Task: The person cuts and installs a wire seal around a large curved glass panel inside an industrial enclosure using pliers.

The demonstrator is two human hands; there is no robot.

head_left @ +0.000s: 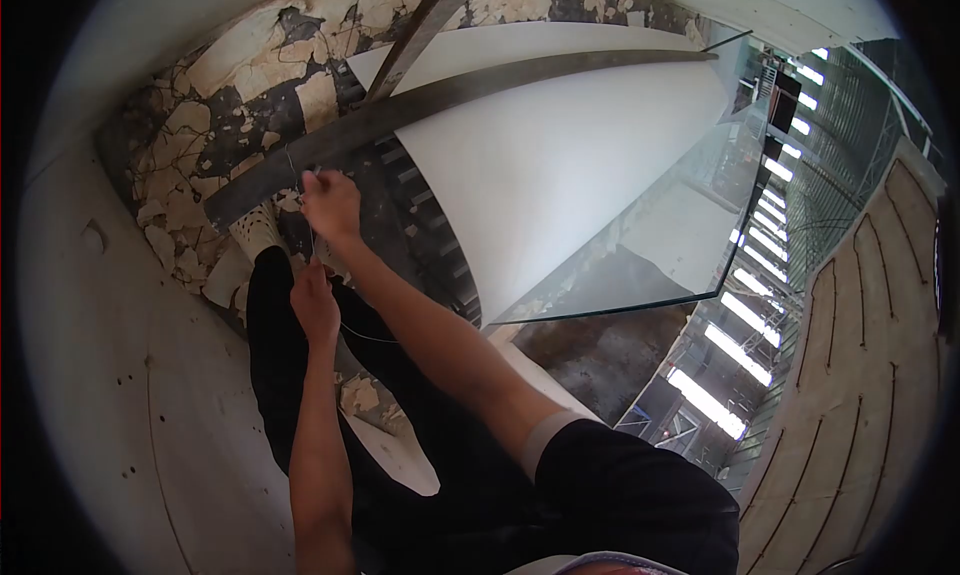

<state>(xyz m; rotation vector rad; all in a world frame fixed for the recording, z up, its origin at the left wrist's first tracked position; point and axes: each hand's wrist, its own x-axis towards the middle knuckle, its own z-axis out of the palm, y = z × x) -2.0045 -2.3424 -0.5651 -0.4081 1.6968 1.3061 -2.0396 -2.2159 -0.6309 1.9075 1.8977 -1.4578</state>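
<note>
My right hand (333, 205) is closed with fingertips pinched on a thin wire (313, 243), near a long dark wooden beam (450, 97). Nearer to me, my left hand (316, 303) grips the same strand lower down, its fingers curled. Between the two hands the strand runs nearly straight. One thin end rises above my right hand and overlaps the beam, and a loose length (370, 338) trails from my left hand across my dark trousers.
Beyond the beam's right part lies a large white sheet (560, 155), with a glass pane (690, 235) edge-up beside it. Peeling flakes (185, 135) cover the dark floor. A second wooden bar (415, 35) meets the beam. Pale walls stand at the left; a ribbed panel (850, 375) at the right.
</note>
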